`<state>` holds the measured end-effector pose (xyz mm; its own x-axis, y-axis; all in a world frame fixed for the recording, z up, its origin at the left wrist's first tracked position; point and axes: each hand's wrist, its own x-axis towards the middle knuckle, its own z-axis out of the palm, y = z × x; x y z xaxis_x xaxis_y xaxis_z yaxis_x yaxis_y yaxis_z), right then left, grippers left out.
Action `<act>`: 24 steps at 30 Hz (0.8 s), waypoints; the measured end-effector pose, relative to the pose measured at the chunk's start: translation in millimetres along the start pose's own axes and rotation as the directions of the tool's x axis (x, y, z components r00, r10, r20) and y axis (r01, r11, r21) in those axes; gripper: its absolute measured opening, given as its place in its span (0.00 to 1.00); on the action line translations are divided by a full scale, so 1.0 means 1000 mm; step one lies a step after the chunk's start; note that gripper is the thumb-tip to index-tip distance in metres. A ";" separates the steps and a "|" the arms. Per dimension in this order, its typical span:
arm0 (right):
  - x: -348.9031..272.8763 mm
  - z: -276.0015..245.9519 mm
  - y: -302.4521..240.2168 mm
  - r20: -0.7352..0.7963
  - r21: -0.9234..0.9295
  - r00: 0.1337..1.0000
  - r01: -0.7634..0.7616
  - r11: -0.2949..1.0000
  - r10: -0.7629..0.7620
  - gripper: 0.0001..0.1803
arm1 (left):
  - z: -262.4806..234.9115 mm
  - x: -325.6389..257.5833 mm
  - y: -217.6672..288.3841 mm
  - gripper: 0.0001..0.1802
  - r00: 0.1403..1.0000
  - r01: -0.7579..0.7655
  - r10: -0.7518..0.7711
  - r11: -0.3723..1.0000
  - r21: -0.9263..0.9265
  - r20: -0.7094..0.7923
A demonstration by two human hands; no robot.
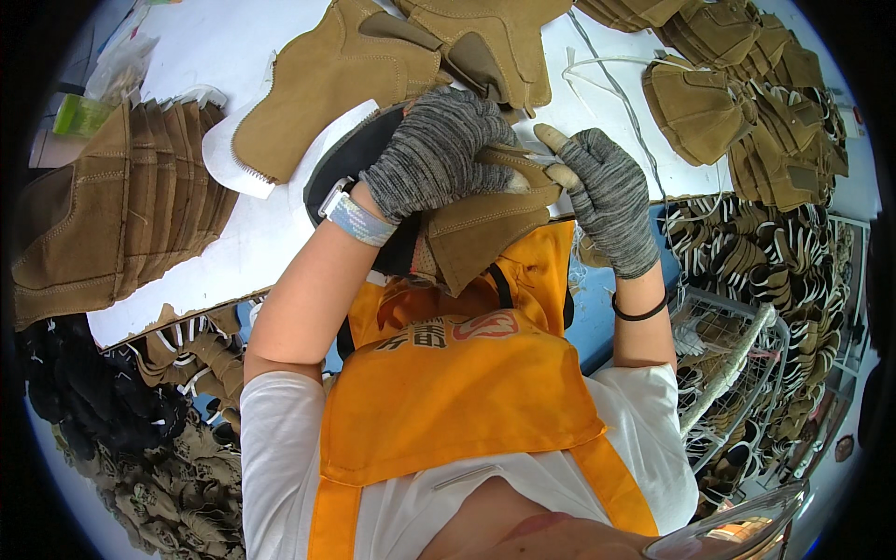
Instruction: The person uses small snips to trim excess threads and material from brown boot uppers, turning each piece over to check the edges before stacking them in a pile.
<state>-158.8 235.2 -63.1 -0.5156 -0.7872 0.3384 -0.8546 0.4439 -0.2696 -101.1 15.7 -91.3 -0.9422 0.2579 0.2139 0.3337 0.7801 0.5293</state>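
Observation:
A brown suede shoe upper (490, 229) with stitched seams is held above the table's near edge, in front of my chest. My left hand (443, 149), in a grey knitted glove with bare-looking pale fingertips, is closed over its top, thumb along the material. At the upper's right end, my right hand (611, 196), gloved alike, has thumb and forefinger close together at the edge. A small pale sliver shows between those fingertips; its kind is unclear. Under my left wrist lies a black, curved piece (341, 159), partly hidden by the arm.
Flat brown uppers (327, 89) lie on the white table (252, 219) beyond my hands. A stack of uppers (121, 201) stands at left, with more bundles (695, 107) at right. A cord (616, 84) crosses the table. A wire basket (728, 345) is beside my right arm.

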 end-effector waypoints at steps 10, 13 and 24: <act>-0.006 0.008 -0.001 0.008 -0.127 1.000 -0.011 0.992 0.012 0.25 | -0.006 0.002 0.006 0.24 0.999 0.029 -0.029 1.000 0.007 0.025; -0.010 0.016 -0.003 -0.052 -0.026 0.996 -0.076 0.997 0.075 0.20 | -0.005 0.000 0.006 0.25 1.000 0.005 -0.005 0.999 0.032 0.000; -0.007 0.001 -0.021 -0.012 0.226 0.976 -0.209 0.952 0.217 0.16 | -0.001 0.001 0.001 0.23 0.998 -0.028 0.029 1.000 0.014 -0.055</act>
<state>-137.3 230.5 -60.6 -0.6893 -0.6672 0.2824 -0.6917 0.4900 -0.5306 -101.6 16.2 -89.9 -0.9292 0.2485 0.2735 0.3593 0.7803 0.5118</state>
